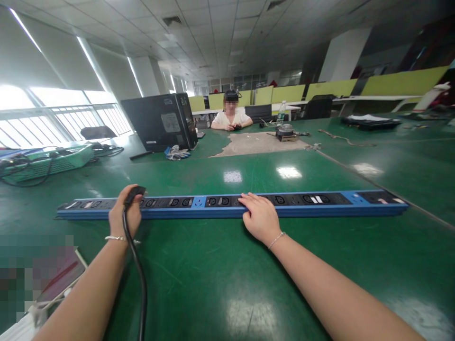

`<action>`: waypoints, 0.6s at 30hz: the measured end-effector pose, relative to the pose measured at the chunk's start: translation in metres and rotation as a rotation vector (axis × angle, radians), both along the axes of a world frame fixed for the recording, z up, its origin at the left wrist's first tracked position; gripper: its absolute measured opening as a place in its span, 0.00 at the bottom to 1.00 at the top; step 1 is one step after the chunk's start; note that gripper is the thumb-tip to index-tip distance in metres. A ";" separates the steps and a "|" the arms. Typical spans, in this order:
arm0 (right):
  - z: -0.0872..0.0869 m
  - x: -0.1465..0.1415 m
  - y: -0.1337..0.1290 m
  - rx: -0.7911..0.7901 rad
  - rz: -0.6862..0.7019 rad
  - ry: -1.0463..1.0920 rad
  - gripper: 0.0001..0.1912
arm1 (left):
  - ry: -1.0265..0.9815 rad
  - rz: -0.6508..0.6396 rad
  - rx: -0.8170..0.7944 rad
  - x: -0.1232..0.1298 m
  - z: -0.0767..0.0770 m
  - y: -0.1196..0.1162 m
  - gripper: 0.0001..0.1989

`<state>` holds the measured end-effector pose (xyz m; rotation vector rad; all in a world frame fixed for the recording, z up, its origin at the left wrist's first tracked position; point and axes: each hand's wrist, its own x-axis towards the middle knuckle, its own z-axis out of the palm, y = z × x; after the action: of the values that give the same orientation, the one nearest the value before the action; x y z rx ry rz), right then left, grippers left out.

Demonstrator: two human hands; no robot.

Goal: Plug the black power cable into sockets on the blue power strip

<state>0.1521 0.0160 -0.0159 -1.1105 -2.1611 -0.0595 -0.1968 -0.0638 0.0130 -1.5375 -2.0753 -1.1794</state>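
"On the glossy green table (192, 265)?"
"Blue power strip (216, 213), laid crosswise."
"Left hand (125, 215)?"
"Gripping a black plug (136, 191)."
"Right hand (261, 217)?"
"Resting unclenched on the strip."
"And beyond?"
"Black computer case (152, 121), yellow-green partitions (398, 86), pale ceiling (227, 28)."

Head camera, single view.
Looks forward and down over the green tabletop (192, 274), close below; ceiling (227, 28) far above.

Black cable (142, 284) cut off below
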 end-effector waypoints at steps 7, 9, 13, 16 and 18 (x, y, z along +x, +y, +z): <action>0.000 -0.001 0.000 -0.003 -0.007 0.013 0.22 | -0.004 -0.268 -0.164 0.070 0.001 0.022 0.18; 0.001 -0.001 0.000 -0.005 -0.003 0.016 0.22 | 0.018 -0.357 -0.194 0.086 -0.003 0.031 0.18; 0.002 -0.002 -0.001 -0.008 -0.007 0.021 0.22 | 0.039 -0.387 -0.195 0.098 -0.008 0.035 0.18; 0.002 -0.003 -0.001 -0.014 -0.012 0.020 0.22 | 0.034 -0.368 -0.202 0.098 -0.009 0.035 0.19; 0.002 -0.003 -0.001 -0.016 -0.011 0.019 0.22 | 0.032 -0.359 -0.191 0.098 -0.011 0.036 0.19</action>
<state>0.1492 0.0145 -0.0135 -1.1279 -2.1427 -0.0364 -0.0991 -0.0280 0.0017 -2.0711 -1.9934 -1.0816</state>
